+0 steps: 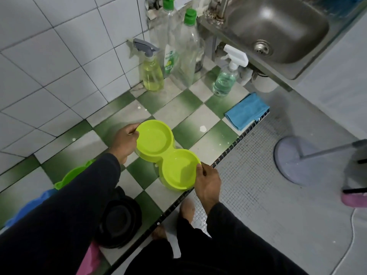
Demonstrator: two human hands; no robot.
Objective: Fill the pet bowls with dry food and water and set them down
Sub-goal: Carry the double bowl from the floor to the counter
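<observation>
Head view looks down on a lime-green double pet bowl [167,153] over the green-and-white checkered floor [178,108], close to the dark edge strip where the grey mosaic floor [258,205] begins. The left hand [124,142] grips the far end of the bowl, thumb over the rim, and the right hand [207,182] pinches the rim of the near end. Both round wells look bare of dry food; whether any water lies in them cannot be told. Against the white tiled wall stand a spray bottle of yellow liquid [152,73] with a grey trigger, two tall clear bottles with green caps [183,50] that look nearly empty, and a spray bottle of pale green liquid [225,80] with a white trigger. A folded blue cloth [247,111] lies near the last one. The steel sink [278,28] above them holds nothing visible. By the left sleeve sit a second green dish [74,174] and a black bowl [121,219], contents unclear.
</observation>
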